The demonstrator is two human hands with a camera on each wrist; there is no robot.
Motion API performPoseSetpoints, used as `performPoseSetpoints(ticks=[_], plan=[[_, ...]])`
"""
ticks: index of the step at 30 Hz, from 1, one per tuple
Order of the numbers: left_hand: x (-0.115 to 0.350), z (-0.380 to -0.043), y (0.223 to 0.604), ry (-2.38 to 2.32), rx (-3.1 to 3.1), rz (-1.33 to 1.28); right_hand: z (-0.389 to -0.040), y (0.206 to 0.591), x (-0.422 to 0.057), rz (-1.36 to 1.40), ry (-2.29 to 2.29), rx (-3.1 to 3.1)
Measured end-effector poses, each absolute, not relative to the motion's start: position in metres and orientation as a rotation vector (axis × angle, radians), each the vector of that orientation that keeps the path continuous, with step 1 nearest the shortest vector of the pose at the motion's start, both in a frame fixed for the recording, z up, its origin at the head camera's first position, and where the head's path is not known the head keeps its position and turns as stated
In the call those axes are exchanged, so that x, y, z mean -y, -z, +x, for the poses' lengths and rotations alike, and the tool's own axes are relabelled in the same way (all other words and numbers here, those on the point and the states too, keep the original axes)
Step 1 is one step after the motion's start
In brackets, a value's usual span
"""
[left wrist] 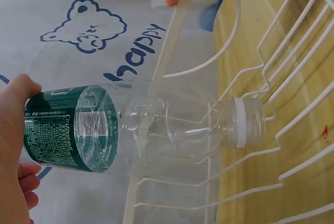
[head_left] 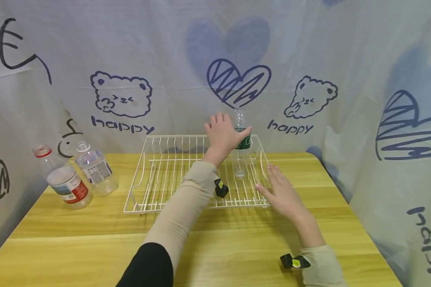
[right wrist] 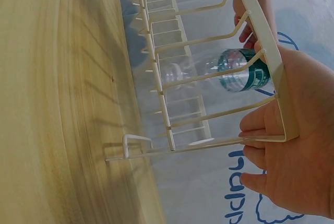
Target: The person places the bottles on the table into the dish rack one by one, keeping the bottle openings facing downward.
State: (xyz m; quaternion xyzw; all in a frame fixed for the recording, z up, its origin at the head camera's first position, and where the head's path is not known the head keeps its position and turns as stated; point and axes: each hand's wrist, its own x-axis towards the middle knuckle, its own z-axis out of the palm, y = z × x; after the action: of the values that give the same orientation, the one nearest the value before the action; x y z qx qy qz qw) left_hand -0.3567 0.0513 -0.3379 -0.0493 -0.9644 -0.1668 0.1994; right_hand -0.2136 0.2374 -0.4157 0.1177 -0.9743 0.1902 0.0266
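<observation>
My left hand [head_left: 222, 135] grips a clear plastic bottle [head_left: 240, 159] around its green label [left wrist: 55, 130]. The bottle is upside down, its capless neck [left wrist: 245, 122] pointing down among the wires of a white wire dish rack [head_left: 147, 210], toward the rack's right rear. At the rack's right front corner, my right hand [head_left: 283, 193] has its fingers extended along the side rail. In the right wrist view, that hand [right wrist: 297, 145] lies right at the rack's corner [right wrist: 287, 135], its fingertips partly behind the rail.
Left of the rack, two clear plastic bottles stand on the wooden table [head_left: 93, 247]: one with a red-and-white label [head_left: 68, 185], the other with a pale label [head_left: 97, 171]. A patterned curtain [head_left: 179, 52] hangs behind and beside the table.
</observation>
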Motion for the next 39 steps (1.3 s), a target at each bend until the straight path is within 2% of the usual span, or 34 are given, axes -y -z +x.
performPoseSetpoints(ticks=[39], plan=[[-0.057,-0.391,0.368,0.631,2.845,-0.006,-0.211,0.413,-0.236,0.350,-0.607,3.003]])
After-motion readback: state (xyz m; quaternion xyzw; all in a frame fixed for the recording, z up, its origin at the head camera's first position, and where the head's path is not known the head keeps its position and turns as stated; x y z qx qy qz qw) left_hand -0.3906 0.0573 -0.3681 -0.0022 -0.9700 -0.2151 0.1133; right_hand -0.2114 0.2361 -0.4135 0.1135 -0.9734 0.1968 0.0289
